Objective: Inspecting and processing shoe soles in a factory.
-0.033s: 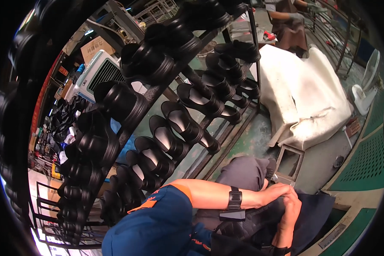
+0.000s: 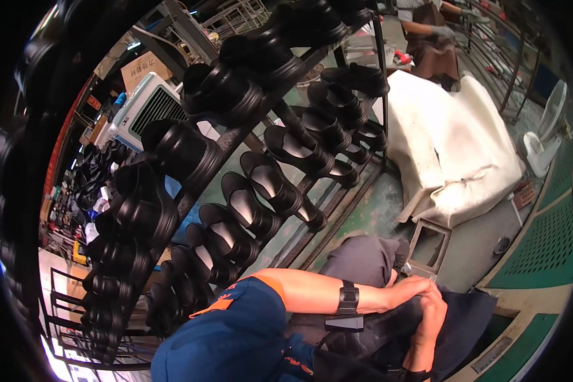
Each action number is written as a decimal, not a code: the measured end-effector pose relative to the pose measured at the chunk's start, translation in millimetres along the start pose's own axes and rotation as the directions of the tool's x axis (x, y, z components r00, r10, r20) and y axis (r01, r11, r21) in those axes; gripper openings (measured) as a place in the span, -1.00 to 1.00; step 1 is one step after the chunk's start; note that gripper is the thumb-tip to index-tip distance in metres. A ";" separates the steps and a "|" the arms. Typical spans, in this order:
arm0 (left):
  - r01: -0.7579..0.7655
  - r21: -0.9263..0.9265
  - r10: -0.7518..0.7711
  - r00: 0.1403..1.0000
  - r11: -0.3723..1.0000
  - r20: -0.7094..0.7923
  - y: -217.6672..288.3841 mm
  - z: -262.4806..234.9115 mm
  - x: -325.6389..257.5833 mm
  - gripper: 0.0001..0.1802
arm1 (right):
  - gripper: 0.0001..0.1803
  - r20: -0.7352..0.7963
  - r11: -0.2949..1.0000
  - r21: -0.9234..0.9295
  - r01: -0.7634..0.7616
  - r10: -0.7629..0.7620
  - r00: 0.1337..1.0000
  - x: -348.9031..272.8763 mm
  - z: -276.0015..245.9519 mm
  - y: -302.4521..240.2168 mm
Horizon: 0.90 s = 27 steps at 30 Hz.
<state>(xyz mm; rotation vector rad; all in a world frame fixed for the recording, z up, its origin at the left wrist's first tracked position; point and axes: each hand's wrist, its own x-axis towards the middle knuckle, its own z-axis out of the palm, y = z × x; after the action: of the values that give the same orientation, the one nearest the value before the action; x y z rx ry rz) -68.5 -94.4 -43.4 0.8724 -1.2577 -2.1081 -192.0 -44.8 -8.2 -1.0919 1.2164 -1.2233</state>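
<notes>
My left hand (image 2: 409, 290) reaches in from the left, its forearm wearing a black strap with a small box (image 2: 346, 321). Coming up from the lower edge, my right hand (image 2: 432, 311) meets it. The two hands touch, fingers bent and pressed together. Whatever is pinched between them is too small or hidden to make out. Beneath and beside the hands, dark cloth (image 2: 468, 321) spreads over my lap. A grey trouser leg (image 2: 356, 261) shows just beyond my left forearm.
To the left, a dark metal rack (image 2: 232, 139) carries rows of black shoes (image 2: 266, 178). Ahead are a white draped cover (image 2: 458, 149) and a small metal frame (image 2: 430, 245). Green perforated panels (image 2: 544, 245) line the right. A person (image 2: 431, 44) in gloves works at the back.
The view shifts very slightly. My hands stay together in nearly the same place, with a slight change in the fingers.
</notes>
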 end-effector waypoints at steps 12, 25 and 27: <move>0.021 -0.148 -0.014 0.999 0.989 0.049 7.9 -11.6 12.3 -0.57 | -0.53 -0.064 0.999 0.033 0.030 -0.028 0.998 13.9 -11.1 -9.6; 0.489 -0.723 -0.332 0.870 0.488 0.364 -0.8 -2.5 -108.2 -0.29 | -0.27 -0.206 0.742 0.663 -0.096 0.305 0.930 51.2 -40.8 16.8; 0.522 -0.710 -0.450 0.836 0.473 0.315 -0.9 -2.2 -108.5 -0.25 | -0.28 -0.166 0.781 0.618 -0.092 0.245 0.955 42.3 -37.6 13.3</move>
<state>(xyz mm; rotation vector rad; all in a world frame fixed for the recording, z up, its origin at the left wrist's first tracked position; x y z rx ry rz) 3.7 -17.7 -17.1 0.7646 0.0446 -2.7887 -230.1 -84.6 -26.7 -0.3528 0.9565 -1.4887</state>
